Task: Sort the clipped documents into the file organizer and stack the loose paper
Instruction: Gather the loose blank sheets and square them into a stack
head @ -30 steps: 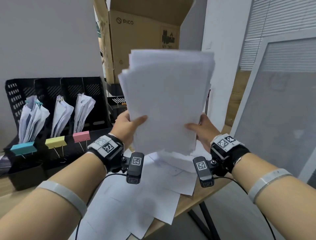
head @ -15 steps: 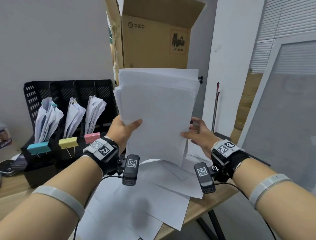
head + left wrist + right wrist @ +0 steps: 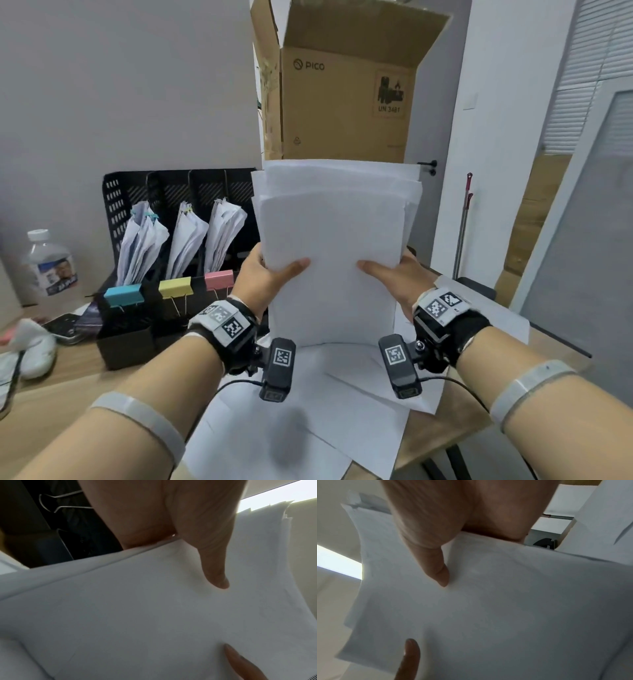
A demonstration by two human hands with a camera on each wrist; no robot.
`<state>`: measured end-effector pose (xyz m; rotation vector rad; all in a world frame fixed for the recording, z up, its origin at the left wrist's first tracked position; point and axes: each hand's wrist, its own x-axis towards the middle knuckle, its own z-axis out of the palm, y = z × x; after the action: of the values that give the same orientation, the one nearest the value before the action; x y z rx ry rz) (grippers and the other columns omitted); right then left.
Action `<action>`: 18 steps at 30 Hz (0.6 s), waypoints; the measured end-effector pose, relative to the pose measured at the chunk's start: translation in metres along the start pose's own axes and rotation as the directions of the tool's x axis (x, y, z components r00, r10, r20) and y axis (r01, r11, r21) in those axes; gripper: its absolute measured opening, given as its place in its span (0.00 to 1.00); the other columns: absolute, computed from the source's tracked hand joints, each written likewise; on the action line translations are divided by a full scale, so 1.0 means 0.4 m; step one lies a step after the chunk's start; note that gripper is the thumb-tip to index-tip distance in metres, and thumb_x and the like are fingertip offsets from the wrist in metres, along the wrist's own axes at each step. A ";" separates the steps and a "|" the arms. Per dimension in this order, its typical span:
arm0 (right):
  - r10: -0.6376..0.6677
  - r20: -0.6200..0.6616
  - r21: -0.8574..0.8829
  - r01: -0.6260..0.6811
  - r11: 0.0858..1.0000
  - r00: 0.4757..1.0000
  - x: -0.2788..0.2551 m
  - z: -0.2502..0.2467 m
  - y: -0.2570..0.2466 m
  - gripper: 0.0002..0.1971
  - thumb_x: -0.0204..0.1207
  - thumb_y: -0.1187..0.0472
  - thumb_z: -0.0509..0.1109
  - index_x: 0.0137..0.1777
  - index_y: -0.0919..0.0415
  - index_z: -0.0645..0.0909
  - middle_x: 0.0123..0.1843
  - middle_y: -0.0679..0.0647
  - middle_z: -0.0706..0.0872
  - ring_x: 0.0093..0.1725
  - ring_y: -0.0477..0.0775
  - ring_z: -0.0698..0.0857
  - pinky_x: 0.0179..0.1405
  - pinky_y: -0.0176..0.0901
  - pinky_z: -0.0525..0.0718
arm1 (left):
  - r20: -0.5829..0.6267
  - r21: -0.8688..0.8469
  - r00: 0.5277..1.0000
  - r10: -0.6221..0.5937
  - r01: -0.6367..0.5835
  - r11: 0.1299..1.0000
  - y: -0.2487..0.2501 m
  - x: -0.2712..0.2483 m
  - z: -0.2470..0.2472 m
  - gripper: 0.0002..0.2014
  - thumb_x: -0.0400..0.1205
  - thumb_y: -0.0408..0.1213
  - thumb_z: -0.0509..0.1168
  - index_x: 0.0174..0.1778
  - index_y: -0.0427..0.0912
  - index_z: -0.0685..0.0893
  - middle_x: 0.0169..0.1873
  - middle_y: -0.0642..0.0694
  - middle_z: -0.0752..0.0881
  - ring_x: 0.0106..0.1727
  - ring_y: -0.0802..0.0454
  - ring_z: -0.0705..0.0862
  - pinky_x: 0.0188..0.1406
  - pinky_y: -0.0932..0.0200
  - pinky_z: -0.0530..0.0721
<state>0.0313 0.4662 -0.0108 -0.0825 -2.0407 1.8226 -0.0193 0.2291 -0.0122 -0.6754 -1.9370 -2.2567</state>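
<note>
I hold the loose paper stack (image 3: pixel 330 253) upright over the desk (image 3: pixel 68 387), my left hand (image 3: pixel 263 277) and right hand (image 3: pixel 400 277) each clamped on 1 side edge, thumbs in front.

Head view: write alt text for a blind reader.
Both hands, left hand and right hand, hold a stack of loose paper upright over scattered sheets. Left stands a black file organizer with three clipped documents.
</note>
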 end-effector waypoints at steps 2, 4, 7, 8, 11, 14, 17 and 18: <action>-0.027 -0.006 0.029 0.028 0.999 1.000 -0.004 0.002 0.004 0.26 0.62 0.54 0.86 0.59 0.49 0.82 0.57 0.51 0.92 0.57 0.54 0.90 0.65 0.58 0.85 | -0.041 0.016 0.999 -0.003 0.004 1.000 -0.003 -0.003 0.007 0.42 0.63 0.47 0.87 0.70 0.40 0.77 0.61 0.42 0.90 0.60 0.43 0.91 0.61 0.36 0.88; -0.064 0.003 0.062 0.064 0.996 0.998 -0.012 0.007 -0.002 0.27 0.64 0.57 0.86 0.61 0.47 0.80 0.56 0.49 0.92 0.56 0.52 0.90 0.64 0.56 0.86 | -0.020 0.050 1.000 0.010 -0.009 0.999 0.001 -0.003 0.015 0.44 0.61 0.49 0.87 0.71 0.42 0.75 0.62 0.42 0.89 0.62 0.45 0.90 0.62 0.37 0.88; -0.115 -0.070 0.060 0.119 0.991 0.991 -0.009 0.008 -0.021 0.22 0.66 0.57 0.84 0.55 0.44 0.77 0.56 0.49 0.91 0.55 0.52 0.90 0.63 0.56 0.86 | -0.061 0.066 0.996 0.059 -0.055 0.996 0.018 0.004 0.018 0.43 0.62 0.52 0.86 0.69 0.42 0.73 0.61 0.43 0.89 0.60 0.47 0.91 0.61 0.36 0.89; -0.128 -0.087 0.049 0.132 0.990 0.988 -0.006 0.006 -0.027 0.20 0.67 0.57 0.84 0.53 0.44 0.79 0.56 0.50 0.91 0.56 0.53 0.90 0.64 0.58 0.86 | -0.073 0.066 0.994 0.080 -0.075 0.995 0.025 0.008 0.019 0.43 0.64 0.50 0.86 0.70 0.43 0.72 0.61 0.44 0.89 0.59 0.48 0.91 0.60 0.36 0.89; -0.127 -0.071 -0.015 0.126 0.992 0.989 -0.005 0.006 -0.029 0.13 0.69 0.56 0.82 0.49 0.43 0.83 0.55 0.48 0.92 0.57 0.54 0.90 0.66 0.61 0.84 | -0.083 0.171 0.975 0.208 -0.192 0.966 0.062 0.025 0.024 0.50 0.69 0.44 0.85 0.81 0.53 0.60 0.64 0.55 0.83 0.61 0.56 0.88 0.61 0.44 0.89; -0.130 -0.068 -0.025 0.129 0.991 0.989 -0.013 0.006 -0.030 0.11 0.73 0.57 0.80 0.46 0.42 0.81 0.53 0.45 0.90 0.58 0.54 0.88 0.67 0.59 0.83 | -0.059 0.360 0.879 0.473 -0.423 0.832 0.121 0.048 0.031 0.59 0.69 0.44 0.84 0.86 0.64 0.47 0.70 0.50 0.77 0.67 0.54 0.82 0.71 0.47 0.83; -0.117 -0.075 0.000 0.117 0.993 0.990 -0.016 0.008 -0.035 0.12 0.74 0.58 0.80 0.44 0.43 0.78 0.50 0.42 0.88 0.55 0.52 0.87 0.67 0.57 0.83 | 0.042 0.562 0.790 0.612 -0.525 0.639 0.172 0.063 0.041 0.58 0.71 0.40 0.83 0.87 0.64 0.49 0.64 0.43 0.72 0.59 0.56 0.75 0.71 0.74 0.71; -0.115 -0.083 -0.001 0.115 0.993 0.990 -0.014 0.008 -0.034 0.12 0.73 0.57 0.80 0.45 0.43 0.78 0.51 0.42 0.88 0.56 0.53 0.87 0.67 0.57 0.83 | 0.069 0.610 0.787 0.612 -0.519 0.599 0.180 0.068 0.044 0.55 0.72 0.40 0.83 0.86 0.64 0.53 0.63 0.44 0.70 0.58 0.56 0.73 0.68 0.80 0.68</action>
<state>0.0384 0.4593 0.0007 -0.0377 -1.9439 1.7249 -0.0140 0.2382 0.0661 -0.8367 -1.8413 -1.1675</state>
